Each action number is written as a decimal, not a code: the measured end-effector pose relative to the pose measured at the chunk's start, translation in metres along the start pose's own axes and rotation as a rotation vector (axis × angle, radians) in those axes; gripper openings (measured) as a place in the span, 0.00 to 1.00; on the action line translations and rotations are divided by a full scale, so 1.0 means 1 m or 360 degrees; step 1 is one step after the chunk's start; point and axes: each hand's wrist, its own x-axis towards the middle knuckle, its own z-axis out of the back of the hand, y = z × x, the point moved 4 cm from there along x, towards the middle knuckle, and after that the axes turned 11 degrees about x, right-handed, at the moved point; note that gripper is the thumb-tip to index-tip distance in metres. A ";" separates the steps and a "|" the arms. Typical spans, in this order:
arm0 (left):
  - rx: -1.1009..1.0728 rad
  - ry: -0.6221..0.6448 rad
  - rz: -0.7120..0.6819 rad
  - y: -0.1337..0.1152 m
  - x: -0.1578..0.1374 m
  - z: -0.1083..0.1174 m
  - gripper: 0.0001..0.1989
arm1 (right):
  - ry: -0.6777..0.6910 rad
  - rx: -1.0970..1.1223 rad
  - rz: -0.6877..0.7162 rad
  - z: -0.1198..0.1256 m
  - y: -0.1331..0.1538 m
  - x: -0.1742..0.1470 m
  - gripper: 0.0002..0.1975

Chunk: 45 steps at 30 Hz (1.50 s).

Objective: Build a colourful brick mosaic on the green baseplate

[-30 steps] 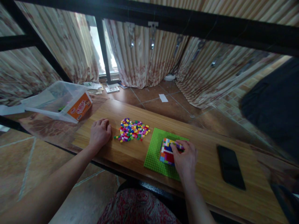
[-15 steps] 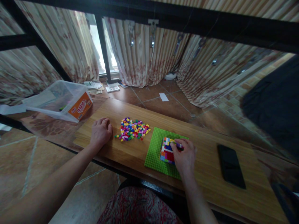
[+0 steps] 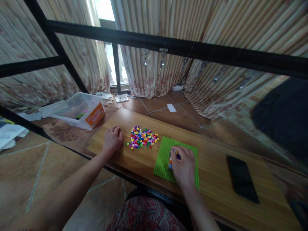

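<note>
My right hand (image 3: 184,165) is over the green studded baseplate (image 3: 161,162), thumb and fingers pinched together on what looks like a small building brick. Beneath it, a low multicoloured brick build (image 3: 170,163) stands on the plate, mostly covered by the hand. My left hand (image 3: 113,139) rests on the wooden board with its fingers curled in and nothing seen in them. Just to its right lies a loose heap of small coloured bricks (image 3: 141,138).
A black phone (image 3: 242,178) lies on the right of the wooden board (image 3: 211,183). To the left stands a clear plastic bin (image 3: 72,120) with an orange label. A black metal bar (image 3: 134,39) crosses in front of the curtains. Papers lie on the tiled floor.
The view has tilted up and shifted left a little. My right hand has moved left across the brick build and now covers more of it. My left hand stays beside the heap.
</note>
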 end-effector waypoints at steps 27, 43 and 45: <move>0.0024 0.0006 -0.0024 0.005 0.002 -0.002 0.20 | -0.0017 0.0465 -0.0546 0.023 -0.021 -0.031 0.12; 0.0033 -0.0004 -0.0067 0.003 0.004 0.001 0.20 | -0.0091 0.0167 -0.0538 0.010 -0.039 -0.013 0.12; 0.0029 -0.0008 -0.0069 0.003 0.004 0.001 0.19 | -0.0091 0.0171 -0.0544 0.010 -0.040 -0.014 0.12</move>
